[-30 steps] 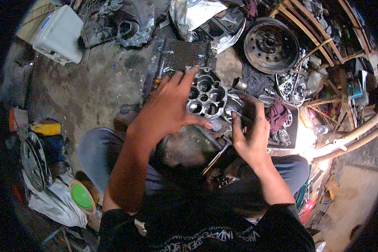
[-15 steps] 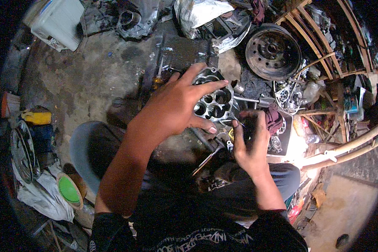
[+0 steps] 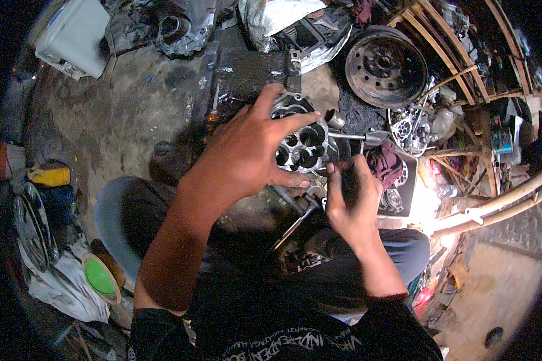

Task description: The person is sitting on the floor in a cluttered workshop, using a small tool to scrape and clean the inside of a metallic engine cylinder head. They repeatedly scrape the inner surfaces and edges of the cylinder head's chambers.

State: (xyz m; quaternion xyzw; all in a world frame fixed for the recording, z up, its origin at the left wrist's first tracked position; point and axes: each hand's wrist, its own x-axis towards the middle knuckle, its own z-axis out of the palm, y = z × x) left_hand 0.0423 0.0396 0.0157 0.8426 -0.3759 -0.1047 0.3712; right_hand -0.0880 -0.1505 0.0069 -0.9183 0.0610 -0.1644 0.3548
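My left hand (image 3: 241, 150) is wrapped round a grey metal casting (image 3: 296, 141) with several round bores, its fingers spread over the far rim and its thumb at the near edge. At the casting's lower right side is my right hand (image 3: 354, 198), with thumb and bent fingers drawn together. Whatever these fingers hold is hidden in shadow. Just beyond the right hand lies a tool with a thin metal shaft and a thicker end (image 3: 374, 138). A hammer-like tool (image 3: 307, 207) lies below the casting, between my hands.
A dark steel wheel rim (image 3: 386, 66) lies at the far right, near a maroon cloth (image 3: 384, 165) and a tray (image 3: 406, 204) of metal parts. A screwdriver (image 3: 214, 111) is left of the casting. At far left stands a white container (image 3: 75, 39). A lamp glares at the right.
The whole view has shifted slightly. My right hand's fingers have curled in a little more beside the casting. My left hand keeps its hold.
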